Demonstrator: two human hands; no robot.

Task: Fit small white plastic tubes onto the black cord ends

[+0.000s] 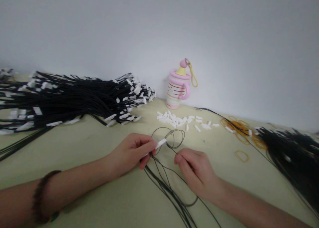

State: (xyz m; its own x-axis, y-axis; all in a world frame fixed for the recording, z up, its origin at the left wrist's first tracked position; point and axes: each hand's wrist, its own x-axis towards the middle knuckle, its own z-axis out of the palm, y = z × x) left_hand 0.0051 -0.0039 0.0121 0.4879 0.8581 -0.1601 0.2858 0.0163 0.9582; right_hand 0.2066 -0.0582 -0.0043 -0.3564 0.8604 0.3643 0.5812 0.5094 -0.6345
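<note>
Between the thumb and fingers of my left hand, a small white connector sticks out to the right. Several thin black wires also pass by the left fingers and hang toward the front edge of the view. My right hand is closed in a pinch on one thin black wire, just right of the connector. This wire runs to the connector's right end, though how it sits there is too small to tell. Loose wire loops stand up behind the connector.
A large pile of black cables with white ends lies at left. Loose white connectors are scattered before a pink and white cup-shaped object near the wall. Yellow rubber bands and a black wire bundle lie at right.
</note>
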